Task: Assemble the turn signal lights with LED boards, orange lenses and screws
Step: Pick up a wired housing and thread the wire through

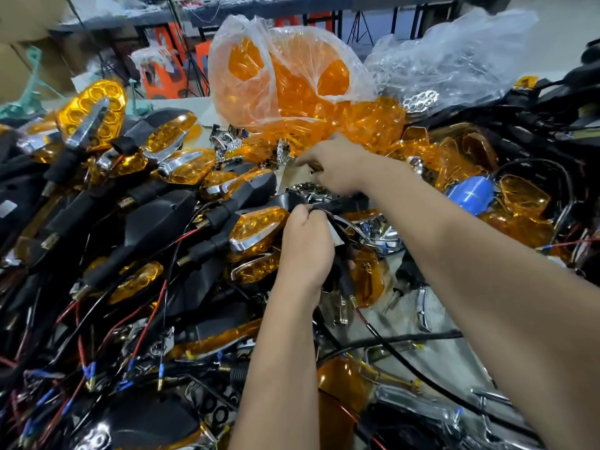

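Cluttered bench (422,323): left hand (305,245) holds housing (311,203) crosswise.

I see orange lenses (292,89) in a clear bag (246,43). The lights (177,134) at my left are black with orange fronts and shiny silver tips; one big front (94,108) has a honeycomb pattern. The wires (149,316) are red and black with blue ends. A blue roll (470,196) sits at my right, near a clear bag of silver parts (454,63)
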Demonstrator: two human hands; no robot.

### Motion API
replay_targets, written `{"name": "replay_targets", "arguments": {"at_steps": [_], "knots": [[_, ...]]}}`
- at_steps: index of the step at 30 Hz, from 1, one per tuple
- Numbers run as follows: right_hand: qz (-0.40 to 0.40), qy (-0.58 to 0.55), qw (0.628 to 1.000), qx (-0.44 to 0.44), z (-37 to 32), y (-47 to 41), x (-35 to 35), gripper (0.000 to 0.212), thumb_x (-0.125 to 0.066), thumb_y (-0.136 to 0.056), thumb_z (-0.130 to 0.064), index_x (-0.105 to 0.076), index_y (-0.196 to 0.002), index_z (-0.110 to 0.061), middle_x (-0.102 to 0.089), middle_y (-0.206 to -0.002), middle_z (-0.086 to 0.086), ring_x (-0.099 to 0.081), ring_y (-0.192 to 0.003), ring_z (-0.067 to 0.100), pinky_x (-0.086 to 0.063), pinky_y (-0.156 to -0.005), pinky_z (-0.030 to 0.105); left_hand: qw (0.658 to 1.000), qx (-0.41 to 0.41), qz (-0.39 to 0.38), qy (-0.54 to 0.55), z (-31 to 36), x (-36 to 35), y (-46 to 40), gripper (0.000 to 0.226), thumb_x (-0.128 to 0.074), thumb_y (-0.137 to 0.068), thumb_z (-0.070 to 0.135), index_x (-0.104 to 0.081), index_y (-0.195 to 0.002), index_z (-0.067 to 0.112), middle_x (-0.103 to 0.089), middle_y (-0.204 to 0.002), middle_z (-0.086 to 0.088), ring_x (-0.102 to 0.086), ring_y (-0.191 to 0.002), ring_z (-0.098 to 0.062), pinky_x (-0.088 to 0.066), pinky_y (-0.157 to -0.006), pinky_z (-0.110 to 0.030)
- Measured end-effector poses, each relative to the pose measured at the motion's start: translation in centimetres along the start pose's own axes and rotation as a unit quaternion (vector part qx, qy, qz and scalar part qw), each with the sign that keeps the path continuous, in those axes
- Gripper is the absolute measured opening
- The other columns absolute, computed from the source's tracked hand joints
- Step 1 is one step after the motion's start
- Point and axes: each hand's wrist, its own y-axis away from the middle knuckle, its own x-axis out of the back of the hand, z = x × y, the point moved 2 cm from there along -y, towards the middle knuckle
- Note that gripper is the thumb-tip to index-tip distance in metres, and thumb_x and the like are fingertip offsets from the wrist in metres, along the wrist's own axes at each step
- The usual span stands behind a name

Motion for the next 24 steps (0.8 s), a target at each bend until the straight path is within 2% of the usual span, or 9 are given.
{"name": "replay_targets", "arguments": {"at_steps": [2, 4, 7, 11, 13, 15, 19, 21, 24], "knots": [[-0.069, 0.047, 0.996, -0.002, -0.1, -1.2, -1.2, 0.048, -0.047, -0.108, -0.024, -0.045, -0.154, -0.038, -0.043, -0.159, 0.01, -0.022, -0.152, 0.04, -0.023, -0.12, 0.065, 1.0, -0.002, 0.004, -0.001, -0.1, 0.0, 0.0, 0.028, -0.036, -0.077, 0.031, -0.048, -0.091, 0.01, -0.055, -0.096, -0.021, -0.052, -0.085, -0.033, -0.043, -0.073, -0.051], [-0.061, 0.057, 0.996, -0.017, 0.1, -1.6, -1.5, 0.04, -0.055, -0.104, -0.03, -0.056, -0.144, -0.028, -0.053, -0.15, 0.011, -0.036, -0.145, 0.039, -0.031, -0.117, 0.063, 1.0, 0.002, 0.005, 0.002, -0.1, -0.1, -0.1, 0.023, -0.036, -0.077, 0.032, -0.047, -0.088, 0.015, -0.053, -0.094, -0.016, -0.052, -0.084, -0.033, -0.043, -0.073, -0.052], [0.01, 0.038, 0.998, -0.045, 0.2, -1.4, -0.4, 0.028, -0.074, -0.092, -0.037, -0.071, -0.109, -0.015, -0.071, -0.109, 0.009, -0.064, -0.103, 0.034, -0.055, -0.096, 0.054, 1.0, -0.002, 0.007, 0.003, 0.0, -0.2, -0.1, 0.022, -0.036, -0.075, 0.032, -0.045, -0.086, 0.016, -0.051, -0.093, -0.015, -0.049, -0.083, -0.032, -0.042, -0.074, -0.051], [0.031, 0.047, 0.994, -0.09, -0.3, -1.6, 0.8, 0.038, -0.084, -0.083, -0.033, -0.056, -0.069, -0.012, -0.056, -0.07, 0.005, -0.055, -0.064, 0.026, -0.051, -0.07, 0.042, 1.0, 0.005, 0.007, 0.007, 0.1, -0.2, 0.0, 0.026, -0.035, -0.075, 0.033, -0.049, -0.087, 0.014, -0.058, -0.099, -0.03, -0.053, -0.083, -0.035, -0.05, -0.076, -0.061], [0.095, 0.078, 0.988, -0.091, -1.0, -1.9, 1.3, 0.039, -0.082, -0.085, -0.037, -0.054, -0.072, -0.014, -0.053, -0.073, 0.003, -0.057, -0.076, 0.028, -0.047, -0.075, 0.043, 1.0, 0.011, 0.006, 0.004, 0.1, -0.3, 0.2, 0.03, -0.035, -0.074, 0.034, -0.051, -0.088, 0.013, -0.06, -0.098, -0.03, -0.058, -0.083, -0.041, -0.052, -0.085, -0.07], [0.167, 0.091, 0.981, -0.033, -2.2, -2.7, 1.6, 0.029, -0.076, -0.09, -0.043, -0.066, -0.091, -0.016, -0.062, -0.089, 0.004, -0.059, -0.102, 0.031, -0.048, -0.087, 0.047, 1.0, 0.019, 0.011, -0.004, 0.1, -0.3, 0.1, 0.037, -0.034, -0.075, 0.035, -0.053, -0.093, 0.01, -0.061, -0.106, -0.033, -0.062, -0.092, -0.05, -0.051, -0.089, -0.071], [0.063, 0.069, 0.995, 0.042, -3.6, -4.7, 0.6, 0.036, -0.063, -0.099, -0.027, -0.062, -0.136, -0.023, -0.063, -0.133, 0.008, -0.05, -0.132, 0.034, -0.047, -0.106, 0.053, 1.0, 0.025, 0.013, 0.002, 0.0, -0.3, -0.1, 0.04, -0.036, -0.076, 0.036, -0.054, -0.097, 0.008, -0.06, -0.112, -0.034, -0.062, -0.102, -0.054, -0.049, -0.09, -0.073], [0.044, 0.05, 0.998, 0.001, -3.2, -5.2, 0.0, 0.033, -0.06, -0.102, -0.029, -0.066, -0.132, -0.017, -0.065, -0.133, 0.01, -0.049, -0.134, 0.034, -0.04, -0.112, 0.057, 1.0, 0.024, 0.015, 0.0, 0.1, -0.3, -0.1, 0.039, -0.036, -0.076, 0.035, -0.053, -0.098, 0.007, -0.06, -0.111, -0.034, -0.063, -0.101, -0.054, -0.049, -0.089, -0.073], [0.108, -0.012, 0.993, -0.037, -2.0, -4.3, -0.1, 0.027, -0.063, -0.102, -0.036, -0.078, -0.109, -0.015, -0.073, -0.111, 0.006, -0.061, -0.116, 0.029, -0.041, -0.11, 0.054, 1.0, 0.021, 0.004, 0.005, -0.1, -0.2, -0.4, 0.035, -0.037, -0.076, 0.032, -0.049, -0.096, 0.006, -0.061, -0.103, -0.028, -0.062, -0.09, -0.049, -0.052, -0.079, -0.067]]}}
